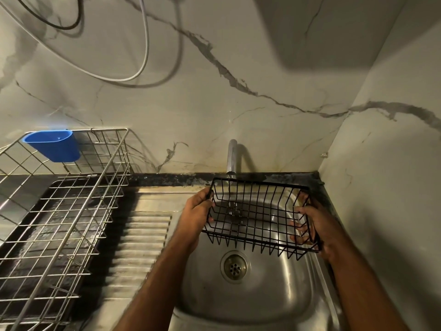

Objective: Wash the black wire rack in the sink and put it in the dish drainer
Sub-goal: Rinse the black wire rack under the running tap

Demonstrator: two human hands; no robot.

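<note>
Sink (274, 295) | hands hold black wire rack (259, 217) | fingers partly hidden

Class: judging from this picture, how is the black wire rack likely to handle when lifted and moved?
The black wire rack is probably light: mostly open grid. Likely stiff, keeping its shape between the left hand and right hand. Possibly slippery, since water from the tap runs through it.

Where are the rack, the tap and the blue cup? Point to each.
rack (257, 212): head view, on its wire floor.
tap (231, 158): head view, on the upright chrome spout.
blue cup (57, 146): head view, on its front wall.
</note>
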